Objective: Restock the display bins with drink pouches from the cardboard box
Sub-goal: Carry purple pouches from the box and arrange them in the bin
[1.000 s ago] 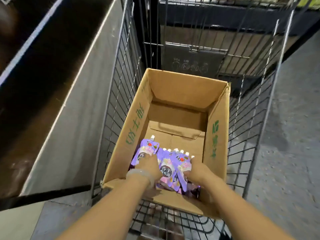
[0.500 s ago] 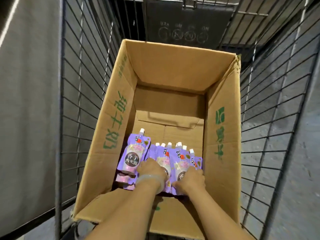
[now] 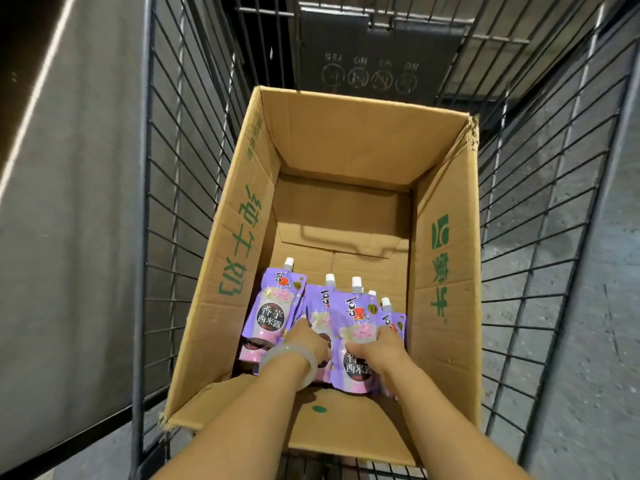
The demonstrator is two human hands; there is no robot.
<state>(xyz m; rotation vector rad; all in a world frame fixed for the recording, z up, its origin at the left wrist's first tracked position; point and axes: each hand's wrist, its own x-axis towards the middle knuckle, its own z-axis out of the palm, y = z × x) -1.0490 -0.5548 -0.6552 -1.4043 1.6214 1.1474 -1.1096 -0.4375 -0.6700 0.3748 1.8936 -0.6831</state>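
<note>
Head view: the pouches [image 3: 349, 327] stand bunched at the near end of the box [image 3: 446, 271], spouts pointing far, long axis running near to far. My left hand [image 3: 308, 341] curls round the bunch's left side; my right hand [image 3: 384, 348] clamps its right edge. Both hands are on the bunch, neither nearer. One pouch [image 3: 270, 313] lies left, outside my grip. I judge the lift must go straight up.

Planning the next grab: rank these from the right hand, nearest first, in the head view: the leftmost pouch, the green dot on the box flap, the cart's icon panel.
From the right hand:
1. Green dot, on the near flap, lower left.
2. Leftmost pouch, by the box's left wall.
3. Icon panel, at the cart's far end.
The first two are nearly level.
</note>
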